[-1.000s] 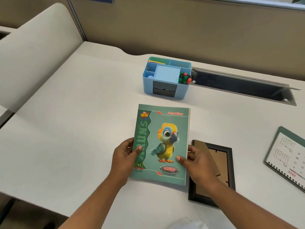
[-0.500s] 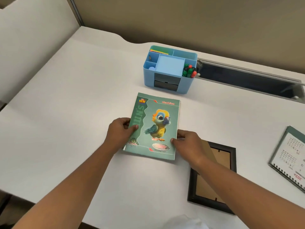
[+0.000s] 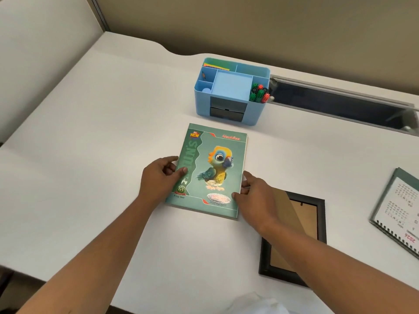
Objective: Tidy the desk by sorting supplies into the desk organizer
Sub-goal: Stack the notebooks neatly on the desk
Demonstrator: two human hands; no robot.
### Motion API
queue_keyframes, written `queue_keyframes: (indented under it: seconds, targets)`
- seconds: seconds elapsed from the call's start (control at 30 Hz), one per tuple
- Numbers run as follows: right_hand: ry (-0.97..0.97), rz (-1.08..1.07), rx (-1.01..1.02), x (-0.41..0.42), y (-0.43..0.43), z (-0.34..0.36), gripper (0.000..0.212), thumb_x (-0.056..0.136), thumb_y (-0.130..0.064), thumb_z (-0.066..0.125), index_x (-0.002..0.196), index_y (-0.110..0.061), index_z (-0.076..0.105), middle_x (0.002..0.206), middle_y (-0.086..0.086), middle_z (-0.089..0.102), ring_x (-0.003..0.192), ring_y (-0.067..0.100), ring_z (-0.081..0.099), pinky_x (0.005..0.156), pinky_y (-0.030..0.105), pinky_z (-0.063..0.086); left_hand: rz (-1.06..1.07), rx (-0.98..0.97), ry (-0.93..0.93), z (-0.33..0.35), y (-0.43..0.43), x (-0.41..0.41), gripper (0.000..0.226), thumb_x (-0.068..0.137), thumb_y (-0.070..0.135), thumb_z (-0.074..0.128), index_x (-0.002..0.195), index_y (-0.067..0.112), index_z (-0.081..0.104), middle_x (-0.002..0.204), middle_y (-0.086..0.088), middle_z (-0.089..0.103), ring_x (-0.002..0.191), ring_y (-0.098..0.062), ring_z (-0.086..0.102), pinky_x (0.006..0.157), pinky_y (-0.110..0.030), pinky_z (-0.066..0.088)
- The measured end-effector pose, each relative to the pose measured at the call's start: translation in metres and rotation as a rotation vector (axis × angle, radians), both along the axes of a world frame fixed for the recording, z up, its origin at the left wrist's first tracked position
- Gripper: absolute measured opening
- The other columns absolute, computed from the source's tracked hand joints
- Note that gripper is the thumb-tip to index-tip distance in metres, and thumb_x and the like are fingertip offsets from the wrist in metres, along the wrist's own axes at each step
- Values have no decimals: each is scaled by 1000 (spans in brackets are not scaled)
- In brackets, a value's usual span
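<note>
A white worktop [image 3: 90, 143] runs up to a beige partition at the back and a pale side panel on the left. Toward the rear stands a blue desk organizer [image 3: 203, 105], upright, with two dark drawers in its front. Green and red markers [image 3: 258, 92] stand in its right compartment, and coloured paper [image 3: 216, 65] sits in the rear-left one. A small blue item lies in the front-left pocket, too small to identify. Just beside the organizer on the right, a long dark cable slot [image 3: 340, 103] is sunk into the worktop.

A notebook [image 3: 213, 171] with a green cover and a cartoon parrot lies in front of the organizer, near it but apart. It looks flat on the worktop, its spine to the left.

The left grip [image 3: 158, 177] pinches the notebook's left edge, with the thumb on the cover and the fingers curled at the side. The right grip [image 3: 256, 196] holds the lower right edge, the thumb tip on the cover near the corner and the fingers against the page edges.

A black picture frame [image 3: 323, 223] lies face down just right of the notebook, its brown backing up, partly under the right forearm. A spiral-bound calendar [image 3: 399, 211] lies well apart at the right edge. Something white [image 3: 256, 302] shows blurred at the bottom.
</note>
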State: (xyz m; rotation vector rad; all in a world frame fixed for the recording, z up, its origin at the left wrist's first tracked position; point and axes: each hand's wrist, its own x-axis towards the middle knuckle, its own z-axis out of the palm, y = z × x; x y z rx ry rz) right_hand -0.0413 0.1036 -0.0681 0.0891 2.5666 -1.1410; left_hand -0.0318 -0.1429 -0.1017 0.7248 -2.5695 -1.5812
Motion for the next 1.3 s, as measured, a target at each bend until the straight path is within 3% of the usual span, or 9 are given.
queue_keyframes:
  seconds: [0.07,0.13,0.27,0.37,0.57,0.73,1.0,1.17,1.3]
  targets:
    - [9,-35,-4,4,-1,-3,31,85,-10,70,114,-18,61,94,-11,64,80,4,61,65,11,48,-53,-23,35,-3,-1,8,45,74,29,84,117,28,68,88,7,63,77,-6,56,86,-35,54]
    - [22,12,55,8,-1,-6,45,83,-21,74,124,-17,57,112,-1,61,97,13,60,85,30,54,-174,-45,48,-3,-6,17,61,66,33,89,120,38,62,102,11,62,92,2,57,90,-22,48]
    - [-3,283,155,20,4,1,85,65,-47,85,135,-23,43,125,-2,43,117,14,45,99,23,41,-572,-210,17,-5,-39,34,112,47,57,89,145,30,41,134,18,49,126,8,43,107,-16,33]
    - [25,398,297,27,9,-3,110,66,-53,82,151,-16,24,145,0,31,133,17,31,111,27,30,-620,-217,50,-7,-47,40,109,49,59,87,144,28,45,139,19,46,130,7,40,110,-15,30]
    - [158,411,383,28,10,-6,88,80,-51,71,149,-12,34,148,4,41,132,23,38,111,32,34,-504,-162,153,-13,-37,43,72,57,46,86,124,27,67,134,13,56,125,1,51,108,-21,38]
    - [157,437,409,22,9,0,86,84,-50,67,151,-13,29,151,3,37,134,23,35,112,30,30,-475,-176,150,-13,-35,44,70,62,53,80,126,31,64,132,17,56,124,1,51,106,-18,38]
    - [161,458,419,35,26,18,73,90,-53,58,151,-27,27,157,-7,30,142,14,29,114,28,27,-343,-194,174,-22,-23,57,69,66,38,83,130,26,61,138,14,55,127,2,49,108,-15,35]
    - [141,236,324,62,75,24,52,85,-44,69,132,-31,55,142,-12,49,129,10,46,107,27,39,26,-236,166,-26,21,85,61,73,17,84,128,14,59,137,3,55,126,-11,50,106,-20,33]
    - [110,-15,252,83,122,30,39,82,-29,74,119,-29,61,123,-16,56,112,10,54,90,26,42,161,-191,140,-17,72,115,65,76,13,80,134,12,51,142,-3,47,134,-19,42,111,-33,33]
